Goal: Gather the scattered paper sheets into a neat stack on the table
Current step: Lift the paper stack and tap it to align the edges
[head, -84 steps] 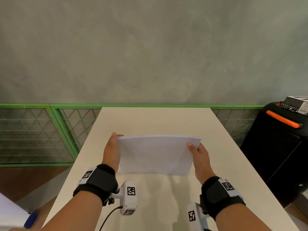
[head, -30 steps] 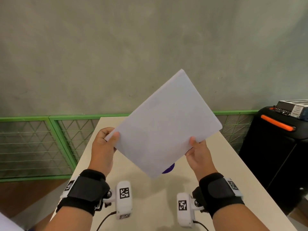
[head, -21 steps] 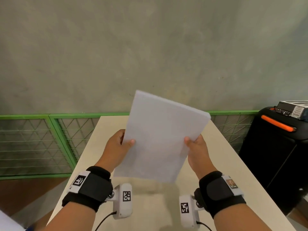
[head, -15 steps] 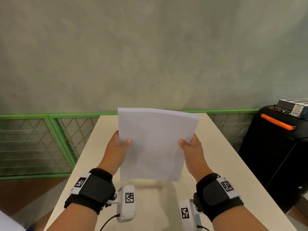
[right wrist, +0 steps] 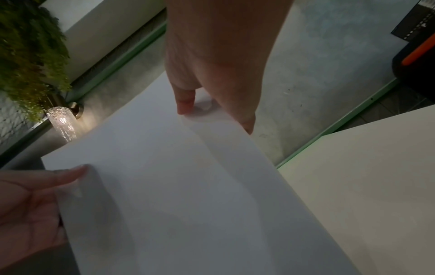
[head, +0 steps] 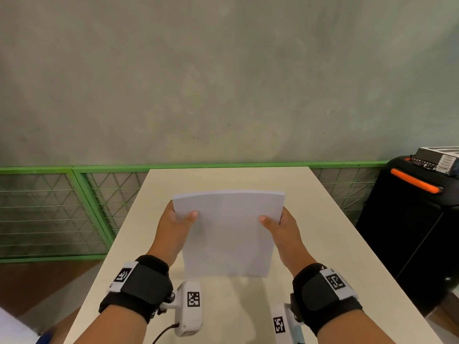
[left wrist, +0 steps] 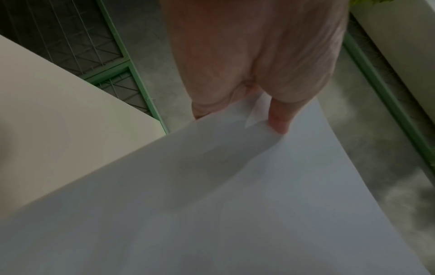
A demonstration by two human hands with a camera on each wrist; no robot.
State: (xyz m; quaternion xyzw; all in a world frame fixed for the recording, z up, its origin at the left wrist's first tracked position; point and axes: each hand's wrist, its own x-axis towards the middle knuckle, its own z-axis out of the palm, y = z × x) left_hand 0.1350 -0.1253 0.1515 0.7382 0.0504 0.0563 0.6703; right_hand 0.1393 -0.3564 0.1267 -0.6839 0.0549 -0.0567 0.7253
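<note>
A stack of white paper sheets (head: 228, 234) stands nearly upright on its short edge over the beige table (head: 330, 244), slightly bowed at the top. My left hand (head: 177, 219) grips its left edge, thumb on the near face and fingers behind. My right hand (head: 277, 220) grips the right edge the same way. In the left wrist view the paper stack (left wrist: 212, 204) fills the lower frame under my left hand (left wrist: 270, 115). In the right wrist view my right hand (right wrist: 212, 104) pinches the paper stack (right wrist: 176, 186), and the left hand's thumb (right wrist: 68, 174) lies on its far side.
A green wire-mesh railing (head: 74, 209) runs behind and left of the table, under a grey wall. A black case with an orange handle (head: 414, 184) stands to the right of the table. A plant (right wrist: 25, 46) and a lamp (right wrist: 62, 121) show in the right wrist view.
The stack was turned from a tilted, raised diamond pose to square and upright, then lowered toward the table. Both hands kept hold of its side edges throughout.
</note>
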